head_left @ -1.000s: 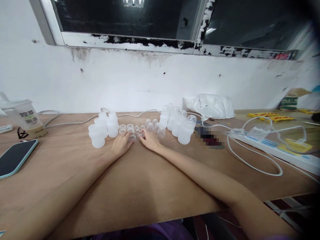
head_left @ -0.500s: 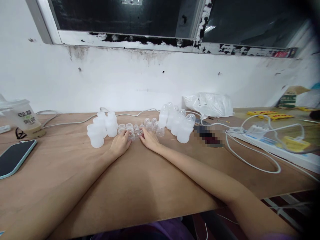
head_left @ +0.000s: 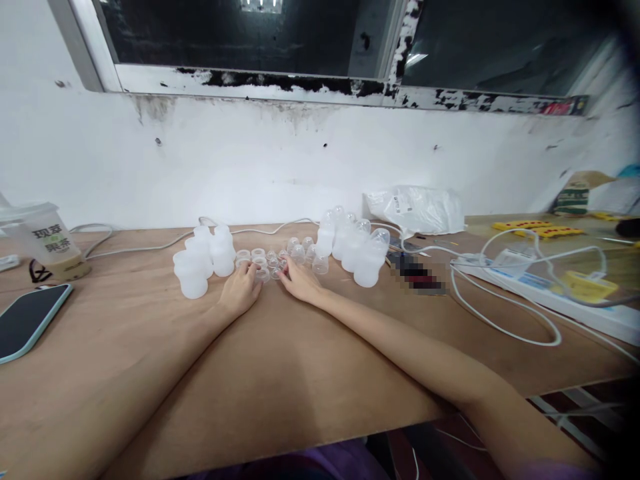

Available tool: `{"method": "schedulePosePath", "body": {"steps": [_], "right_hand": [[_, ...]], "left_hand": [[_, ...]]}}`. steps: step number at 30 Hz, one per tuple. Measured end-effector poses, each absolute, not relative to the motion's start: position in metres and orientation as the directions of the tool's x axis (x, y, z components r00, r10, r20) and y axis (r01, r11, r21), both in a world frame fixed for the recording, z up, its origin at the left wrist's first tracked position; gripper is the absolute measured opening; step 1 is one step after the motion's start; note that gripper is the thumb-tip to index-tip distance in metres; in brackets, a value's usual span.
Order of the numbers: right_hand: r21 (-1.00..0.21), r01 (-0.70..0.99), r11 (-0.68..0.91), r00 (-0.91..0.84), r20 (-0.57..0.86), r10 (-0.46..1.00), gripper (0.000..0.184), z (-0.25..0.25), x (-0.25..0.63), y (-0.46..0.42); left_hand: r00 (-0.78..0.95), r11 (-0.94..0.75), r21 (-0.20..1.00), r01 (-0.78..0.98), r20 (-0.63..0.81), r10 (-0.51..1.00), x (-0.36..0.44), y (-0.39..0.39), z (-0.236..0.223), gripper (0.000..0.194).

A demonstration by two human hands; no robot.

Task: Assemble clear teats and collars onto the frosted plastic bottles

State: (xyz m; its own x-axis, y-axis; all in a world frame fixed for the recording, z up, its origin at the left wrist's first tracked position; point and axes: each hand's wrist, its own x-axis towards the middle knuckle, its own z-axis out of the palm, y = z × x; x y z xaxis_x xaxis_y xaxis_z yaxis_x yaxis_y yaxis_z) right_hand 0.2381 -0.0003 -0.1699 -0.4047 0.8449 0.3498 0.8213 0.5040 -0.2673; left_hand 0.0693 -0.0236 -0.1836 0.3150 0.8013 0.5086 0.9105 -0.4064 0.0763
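Note:
My left hand [head_left: 241,288] rests on the table beside clear plastic rings [head_left: 243,255], its fingertips touching the nearest of them. Thumb and fingers stand a little apart, with nothing seen gripped. My right hand [head_left: 301,281] lies at the right edge of a cluster of small clear nipple-shaped pieces [head_left: 273,259]. Its fingers are loosely bent and partly cover those pieces. Clear domed caps [head_left: 296,249] sit just behind it. Frosted white bottles [head_left: 191,277] without caps stand to the left. On the right are frosted bottles [head_left: 367,263] topped with clear domes.
A white plastic bag [head_left: 415,210] lies against the wall. Right of the bottles are a blurred dark item [head_left: 417,272], white cables and a power strip [head_left: 560,290]. At left stand a drink cup [head_left: 55,243] and a phone [head_left: 30,323]. The table's front edge is near my body.
The view has shifted very slightly. Both hands stay in nearly the same place among the clear pieces, and no piece has visibly moved.

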Motion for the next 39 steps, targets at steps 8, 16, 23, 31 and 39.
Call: {"method": "schedulePosePath", "body": {"steps": [8, 16, 23, 31, 39], "right_hand": [[0.094, 0.985, 0.144, -0.164, 0.768, 0.619, 0.041, -0.090, 0.315, -0.041], [0.040, 0.993, -0.114, 0.080, 0.490, 0.868, 0.044, -0.087, 0.357, -0.063], [-0.414, 0.744, 0.524, -0.351, 0.425, 0.834, 0.035, -0.134, 0.276, -0.069], [-0.493, 0.477, 0.728, -0.662, 0.344, 0.666, 0.035, -0.171, 0.262, -0.039], [-0.492, 0.418, 0.764, -0.578, 0.504, 0.641, 0.034, -0.173, 0.260, -0.036]], "left_hand": [[0.375, -0.507, 0.094, 0.857, 0.562, 0.738, 0.074, -0.028, -0.182, 0.025], [0.366, -0.628, 0.198, 0.753, 0.667, 0.649, 0.078, -0.038, -0.174, 0.029], [0.519, -0.698, 0.145, 0.701, 0.567, 0.640, 0.093, -0.069, -0.160, 0.037], [0.597, -0.572, -0.180, 0.800, 0.325, 0.733, 0.091, -0.069, -0.158, 0.035], [0.517, -0.501, -0.130, 0.856, 0.264, 0.814, 0.094, -0.058, -0.152, 0.047]]}}
